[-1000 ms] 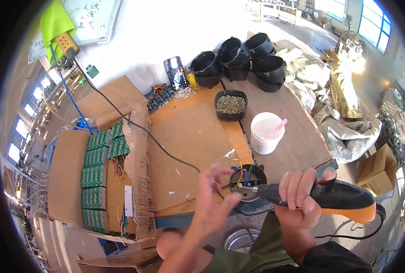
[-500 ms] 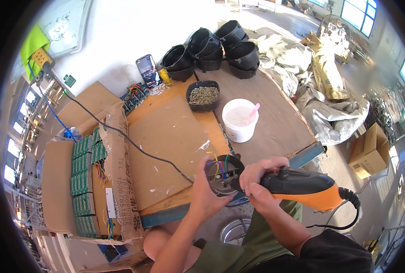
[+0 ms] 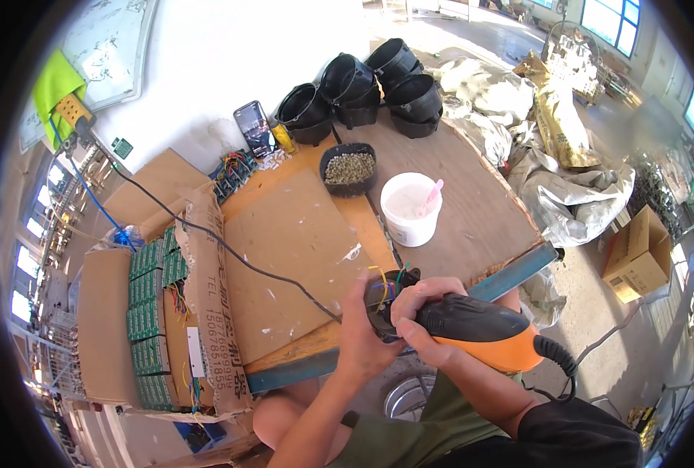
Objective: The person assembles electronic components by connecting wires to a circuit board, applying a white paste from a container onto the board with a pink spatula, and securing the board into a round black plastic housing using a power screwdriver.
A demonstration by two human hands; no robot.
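Observation:
My left hand [image 3: 358, 331] is curled round the side of a round black plastic housing [image 3: 377, 318] near the table's front edge. Yellow, green and blue wires [image 3: 383, 287] rise from inside it. My right hand [image 3: 423, 312] grips the front end of an orange and black corded power tool [image 3: 479, 327], its body lying out to the right. The tool's tip points into the housing and is hidden behind my right fingers. Also hidden is most of the housing's inside. Behind both hands stands a white tub [image 3: 411, 226] with a pink stick in white contents.
Several black pots [image 3: 350, 82] stand at the back, behind a black bowl [image 3: 348, 178] of small metallic pieces. A carton [image 3: 214, 343] of green circuit boards [image 3: 148, 316] stands left. A black cable [image 3: 230, 248] crosses the cardboard sheet [image 3: 292, 265]. A phone [image 3: 255, 129] leans against the wall.
The power tool and my right hand have shifted left and slightly down, closer over the housing. The housing's open face is now turned more out of sight. Both hands keep their hold.

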